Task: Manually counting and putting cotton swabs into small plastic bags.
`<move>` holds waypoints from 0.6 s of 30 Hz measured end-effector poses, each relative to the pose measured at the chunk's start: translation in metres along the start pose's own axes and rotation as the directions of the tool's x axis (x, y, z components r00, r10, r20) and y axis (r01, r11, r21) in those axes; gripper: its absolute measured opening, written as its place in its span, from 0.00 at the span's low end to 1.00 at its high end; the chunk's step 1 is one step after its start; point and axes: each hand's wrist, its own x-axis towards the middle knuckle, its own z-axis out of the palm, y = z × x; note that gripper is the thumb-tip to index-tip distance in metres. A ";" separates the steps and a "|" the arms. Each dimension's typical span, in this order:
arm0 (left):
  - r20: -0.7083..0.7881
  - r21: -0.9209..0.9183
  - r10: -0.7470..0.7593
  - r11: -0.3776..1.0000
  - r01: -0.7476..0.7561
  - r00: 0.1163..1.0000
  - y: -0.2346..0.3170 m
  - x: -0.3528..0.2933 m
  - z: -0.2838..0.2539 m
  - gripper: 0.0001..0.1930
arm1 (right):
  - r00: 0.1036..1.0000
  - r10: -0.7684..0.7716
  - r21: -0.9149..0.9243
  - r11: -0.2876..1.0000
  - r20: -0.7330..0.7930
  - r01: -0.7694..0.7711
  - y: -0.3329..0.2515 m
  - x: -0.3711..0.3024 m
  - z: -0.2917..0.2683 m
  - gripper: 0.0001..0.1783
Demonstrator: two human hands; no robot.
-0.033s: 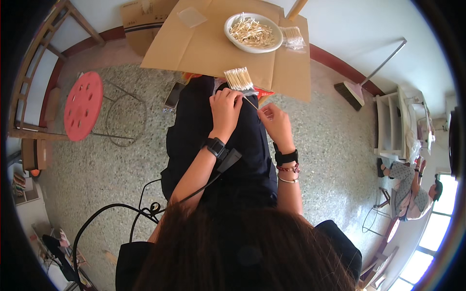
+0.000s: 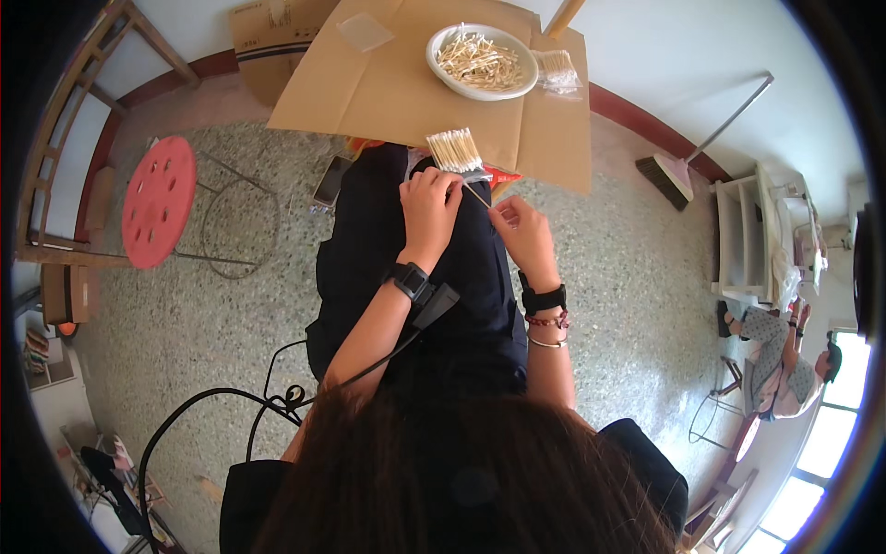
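In front of my lap, my left hand (image 2: 428, 210) is closed at the lower end of a clear plastic bag of cotton swabs (image 2: 454, 150). The swabs in it stand side by side in a row. My right hand (image 2: 526, 231) pinches one end of a single cotton swab (image 2: 477, 195). That swab slants up and left, its other end close to my left fingertips. Whether the left fingers also touch it, I cannot tell. Beyond the bag, loose cotton swabs (image 2: 478, 61) fill a white bowl (image 2: 445, 86) on a cardboard-covered table (image 2: 397, 97).
A second bag of swabs (image 2: 556, 71) lies right of the bowl, a clear empty bag (image 2: 365, 33) at the table's left. A red stool (image 2: 159, 203) stands left. Rightward are a broom (image 2: 678, 180), a white shelf (image 2: 738, 235) and a seated person (image 2: 784, 369). A black cable (image 2: 198, 397) hangs at my left.
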 end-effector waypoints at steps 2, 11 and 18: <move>-0.008 -0.038 0.000 0.999 0.000 1.000 0.002 -0.001 0.000 0.03 | 1.000 0.005 0.028 1.000 -0.001 -0.005 -0.001 0.001 0.004 0.11; -0.040 -0.255 -0.001 0.967 -0.009 0.999 0.011 -0.008 0.004 0.08 | 0.999 0.005 0.141 0.990 -0.033 0.000 0.007 0.005 0.013 0.09; 0.013 -0.344 -0.068 0.937 0.068 0.998 0.012 -0.010 -0.001 0.11 | 0.999 0.016 0.144 0.990 -0.041 -0.010 -0.003 0.007 0.006 0.10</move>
